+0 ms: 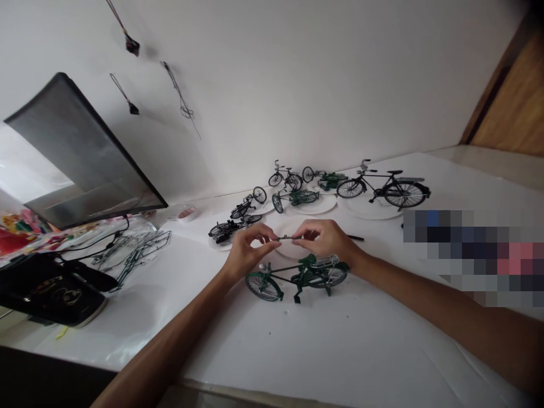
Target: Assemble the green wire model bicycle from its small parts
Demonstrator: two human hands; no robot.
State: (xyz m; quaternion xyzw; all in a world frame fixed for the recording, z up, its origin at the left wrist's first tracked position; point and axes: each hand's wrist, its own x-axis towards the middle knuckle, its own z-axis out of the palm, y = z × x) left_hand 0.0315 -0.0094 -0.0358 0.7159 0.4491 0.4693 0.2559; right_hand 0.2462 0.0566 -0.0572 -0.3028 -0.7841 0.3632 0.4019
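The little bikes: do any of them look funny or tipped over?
Yes, the leftmost black bike looks odd: it seems to lie flopped over on its side, while the big black bike on the right and the front green bike stand upright. I can't see any spill.

Two hands (326,235), one small part (285,237), seven model bicycles (306,260), one monitor (80,153), three hanging items (132,45)

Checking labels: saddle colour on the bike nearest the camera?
Green saddle; shows best in the head view.
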